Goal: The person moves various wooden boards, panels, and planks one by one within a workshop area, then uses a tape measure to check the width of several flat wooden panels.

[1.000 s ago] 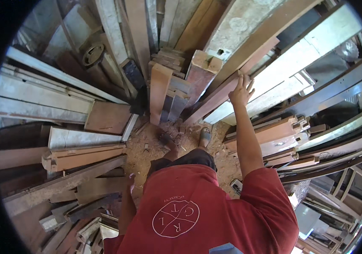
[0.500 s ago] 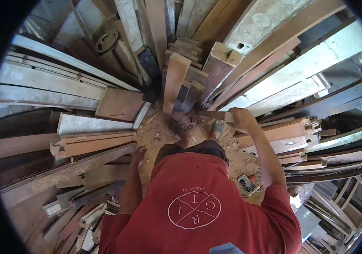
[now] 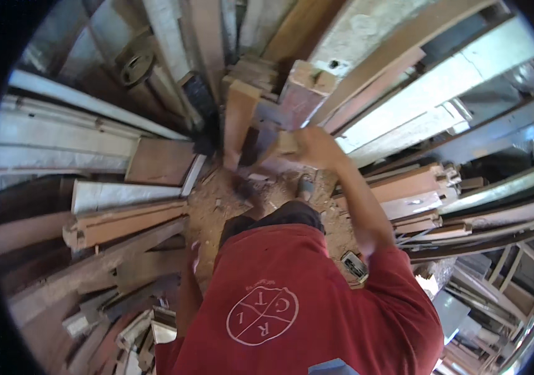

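Right hand [image 3: 317,147] grasps wood piece [image 3: 287,142] by one end, near upright brown board [image 3: 239,119]. Left hand [image 3: 193,250] hangs low, blurred; can't tell its grip.

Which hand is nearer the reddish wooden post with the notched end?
Right. The right hand, gripping a wood piece, is below the wooden post in the picture; the left hand hangs lower left, farther away.

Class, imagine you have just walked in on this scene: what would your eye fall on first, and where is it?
The red shirt probably comes first, filling the lower middle. Just above centre, the right hand grips a wood piece, slightly blurred. A bright pale board slants across the upper right.
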`<state>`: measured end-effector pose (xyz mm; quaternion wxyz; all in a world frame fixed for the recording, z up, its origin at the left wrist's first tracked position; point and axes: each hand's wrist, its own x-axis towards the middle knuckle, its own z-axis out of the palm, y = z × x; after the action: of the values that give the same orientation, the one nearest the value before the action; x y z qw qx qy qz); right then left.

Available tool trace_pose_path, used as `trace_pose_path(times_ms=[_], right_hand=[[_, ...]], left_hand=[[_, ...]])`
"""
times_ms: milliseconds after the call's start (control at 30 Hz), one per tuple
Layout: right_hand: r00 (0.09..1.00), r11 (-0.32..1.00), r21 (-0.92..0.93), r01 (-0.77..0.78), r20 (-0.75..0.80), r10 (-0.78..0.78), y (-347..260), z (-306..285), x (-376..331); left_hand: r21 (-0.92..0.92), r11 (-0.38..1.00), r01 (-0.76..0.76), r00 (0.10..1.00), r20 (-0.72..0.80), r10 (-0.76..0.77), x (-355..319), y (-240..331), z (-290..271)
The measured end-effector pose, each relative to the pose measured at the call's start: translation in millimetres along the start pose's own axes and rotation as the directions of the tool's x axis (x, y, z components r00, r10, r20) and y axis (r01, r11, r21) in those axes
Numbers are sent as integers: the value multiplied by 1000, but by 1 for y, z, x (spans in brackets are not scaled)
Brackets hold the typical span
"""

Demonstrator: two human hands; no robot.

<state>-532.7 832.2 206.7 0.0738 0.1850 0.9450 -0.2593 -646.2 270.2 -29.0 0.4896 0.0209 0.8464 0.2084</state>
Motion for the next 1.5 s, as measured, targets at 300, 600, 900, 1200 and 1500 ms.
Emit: trace_pose_path(times_ms=[300,600,900,1200,1500], right_hand=[[906,993,83,-80,-410,107,-6,59,50],[862,987,154,48,-506,37,11,65,14],[-150,881,216,-421,-974,167,165,-190,-69],[125,804,574,152,-818,561,281,-325,-97],[-48,828,519,213,-841,540,226,-289,-180]], left_hand=[[131,991,15,997,77,-25,3,-13,0],[131,986,-105,994,0,106,19,74,-2],[192,948,-254,959,-78,273,35,78,56],[265,945,-191,982,61,181,54,108,158],[-67,943,-327,945,-4,328,14,229,190]])
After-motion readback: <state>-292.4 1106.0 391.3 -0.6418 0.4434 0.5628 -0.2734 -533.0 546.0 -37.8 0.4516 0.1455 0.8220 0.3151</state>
